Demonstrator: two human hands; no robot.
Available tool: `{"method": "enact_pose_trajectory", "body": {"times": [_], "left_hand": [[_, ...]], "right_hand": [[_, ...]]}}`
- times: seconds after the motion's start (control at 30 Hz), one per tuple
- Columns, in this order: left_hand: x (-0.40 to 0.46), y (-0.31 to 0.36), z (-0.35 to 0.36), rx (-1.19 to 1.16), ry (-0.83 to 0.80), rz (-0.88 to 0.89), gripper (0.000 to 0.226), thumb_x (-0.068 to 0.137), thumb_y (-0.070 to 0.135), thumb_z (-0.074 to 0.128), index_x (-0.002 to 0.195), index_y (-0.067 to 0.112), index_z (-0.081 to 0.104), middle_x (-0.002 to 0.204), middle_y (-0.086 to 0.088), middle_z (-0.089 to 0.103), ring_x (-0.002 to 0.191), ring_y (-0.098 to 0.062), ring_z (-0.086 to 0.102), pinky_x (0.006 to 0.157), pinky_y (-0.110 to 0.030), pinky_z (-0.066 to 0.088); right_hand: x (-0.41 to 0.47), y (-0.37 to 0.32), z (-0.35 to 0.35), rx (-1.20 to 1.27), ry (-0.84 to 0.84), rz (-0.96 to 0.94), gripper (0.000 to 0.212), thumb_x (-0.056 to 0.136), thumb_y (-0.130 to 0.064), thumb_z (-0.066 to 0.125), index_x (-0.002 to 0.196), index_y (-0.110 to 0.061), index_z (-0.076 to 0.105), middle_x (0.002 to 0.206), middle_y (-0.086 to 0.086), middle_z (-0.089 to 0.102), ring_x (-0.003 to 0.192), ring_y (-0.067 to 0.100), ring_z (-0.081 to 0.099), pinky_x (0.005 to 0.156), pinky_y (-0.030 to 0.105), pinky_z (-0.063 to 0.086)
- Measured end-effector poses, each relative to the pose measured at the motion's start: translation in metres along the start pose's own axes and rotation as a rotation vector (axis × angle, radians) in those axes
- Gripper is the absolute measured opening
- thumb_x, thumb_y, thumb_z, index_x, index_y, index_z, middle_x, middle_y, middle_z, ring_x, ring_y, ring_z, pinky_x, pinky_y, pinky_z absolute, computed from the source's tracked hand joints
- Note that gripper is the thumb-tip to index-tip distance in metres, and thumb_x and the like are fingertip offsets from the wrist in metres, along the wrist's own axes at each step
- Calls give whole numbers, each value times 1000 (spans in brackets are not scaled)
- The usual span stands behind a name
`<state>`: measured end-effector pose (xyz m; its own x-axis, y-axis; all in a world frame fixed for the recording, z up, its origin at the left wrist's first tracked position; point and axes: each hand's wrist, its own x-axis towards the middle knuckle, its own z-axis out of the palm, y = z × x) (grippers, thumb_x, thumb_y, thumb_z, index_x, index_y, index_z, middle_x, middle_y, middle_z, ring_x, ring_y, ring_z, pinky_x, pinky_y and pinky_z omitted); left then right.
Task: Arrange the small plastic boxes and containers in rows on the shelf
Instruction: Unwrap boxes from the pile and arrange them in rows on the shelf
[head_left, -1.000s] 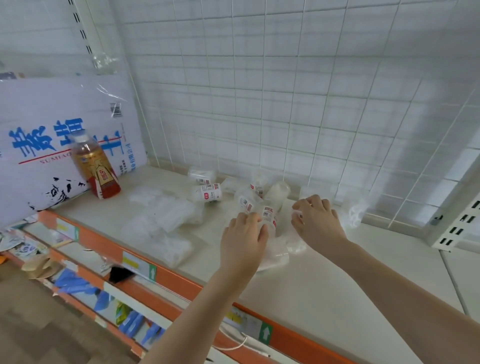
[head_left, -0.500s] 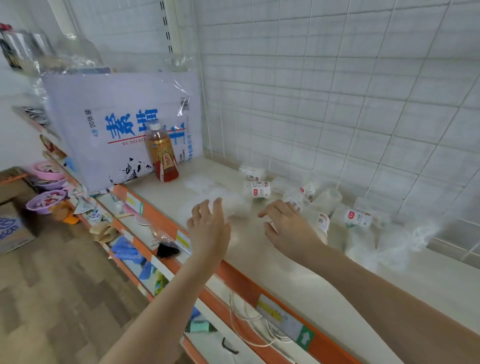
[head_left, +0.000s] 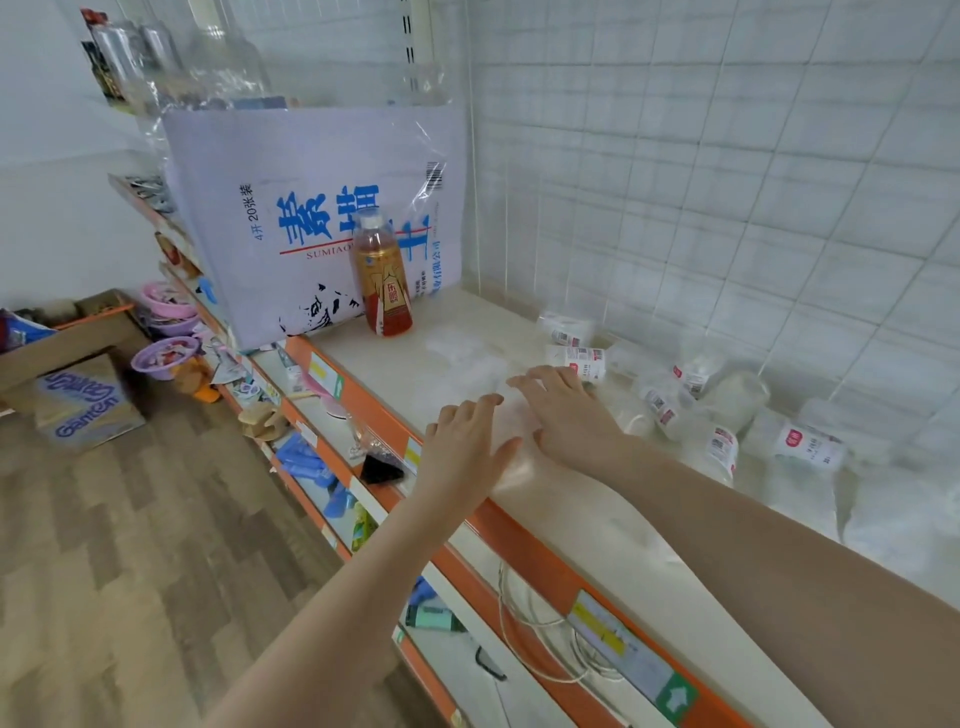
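— Containers (head_left: 576, 358), small and clear with red-and-white labels, are seen scattered on the shelf (head_left: 597, 514) near the back grid wall (head_left: 727, 182); most are tipped on their sides, and no row is formed yet.

— And the hands?

— Both are stretched over the front part of the shelf. The left hand (head_left: 462, 447) is held flat, its fingers (head_left: 467, 410) straight and close together, with nothing gripped. The right hand (head_left: 566, 415) is spread palm down just beside the nearest container; whether a clear wrapper is pressed under it cannot be told.

— How much is judged done?

— Very little. Nearly all the arranging is judged to be left: each container has to be stood up and lined up.

— What else is found there?

— A bottle of amber drink (head_left: 384, 280) is stood at the left end, in front of a large wrapped pack with blue lettering (head_left: 311, 208). Loose clear bags (head_left: 883, 514) are heaped at the right.
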<state>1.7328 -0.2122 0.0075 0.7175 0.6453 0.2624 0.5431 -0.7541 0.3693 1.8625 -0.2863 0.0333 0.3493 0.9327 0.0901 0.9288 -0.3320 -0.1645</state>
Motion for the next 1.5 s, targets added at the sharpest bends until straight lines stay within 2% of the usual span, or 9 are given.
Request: {"method": "enact_pose_trajectory", "body": {"times": [0.2, 0.33, 0.47, 0.63, 0.73, 0.83, 1.17, 1.3, 1.5], "left_hand": [[-15, 0, 7, -3, -112, 0, 86, 84, 53, 57, 146, 10, 17, 144, -8, 30, 132, -27, 21, 107, -31, 23], [-11, 6, -1, -167, -178, -105, 77, 82, 52, 59, 143, 20, 25, 142, -5, 31, 127, -24, 31, 101, -33, 33], [-17, 18, -7, -371, -80, -131, 58, 82, 55, 57, 131, 29, 40, 128, 2, 44, 102, -13, 48, 86, -29, 46], [-24, 57, -17, -1208, -90, -267, 10, 97, 37, 45, 101, 32, 53, 107, -7, 62, 90, -16, 64, 78, -32, 55], [-32, 80, -15, -1620, -225, -360, 41, 92, 45, 42, 118, 15, 53, 114, -15, 64, 99, -26, 66, 80, -36, 57], [-45, 105, -10, -1621, -338, -263, 56, 80, 43, 53, 126, 12, 49, 116, -13, 64, 103, -26, 65, 83, -37, 56], [-79, 199, 17, -1518, -592, -182, 19, 93, 18, 51, 110, 11, 57, 102, -10, 69, 82, -15, 68, 57, -24, 51], [-104, 247, 26, -1481, -694, 10, 13, 93, 13, 51, 105, 11, 55, 100, -4, 70, 92, -19, 68, 68, -31, 55], [-145, 315, 44, -1488, -871, 117, 42, 77, 3, 66, 115, 10, 50, 111, -13, 65, 100, -25, 65, 73, -31, 54]], "right_hand": [[2, 15, 4, 194, 73, 53, 63, 82, -5, 48, 142, -18, 33, 139, 2, 39, 129, 26, 30, 101, 33, 33], [-10, 23, -5, 442, 215, 103, 39, 88, -2, 50, 126, -7, 42, 119, 7, 54, 110, 25, 50, 82, 25, 36], [-35, 30, -19, 580, 312, 243, 26, 90, -25, 61, 108, -17, 43, 99, -7, 47, 88, 13, 47, 69, 24, 33], [-82, 46, -44, 922, 399, 395, 34, 86, -26, 66, 112, -31, 43, 107, -9, 59, 94, 9, 59, 79, 25, 50], [-116, 55, -55, 1053, 446, 430, 35, 87, -25, 66, 115, -28, 45, 106, -7, 64, 80, 7, 62, 69, 22, 53], [-153, 66, -61, 1086, 483, 492, 31, 88, -25, 65, 114, -28, 49, 102, -5, 67, 73, 12, 62, 69, 24, 53], [-297, 101, -73, 1544, 658, 560, 44, 87, 7, 52, 126, -14, 48, 114, 14, 64, 102, 29, 65, 85, 41, 56], [-358, 111, -79, 1526, 715, 604, 48, 82, 0, 59, 126, -14, 46, 114, 15, 64, 105, 31, 62, 89, 45, 50], [-439, 120, -92, 1503, 1002, 748, 38, 78, -17, 58, 115, -11, 56, 106, 10, 68, 97, 22, 63, 81, 32, 52]]}}
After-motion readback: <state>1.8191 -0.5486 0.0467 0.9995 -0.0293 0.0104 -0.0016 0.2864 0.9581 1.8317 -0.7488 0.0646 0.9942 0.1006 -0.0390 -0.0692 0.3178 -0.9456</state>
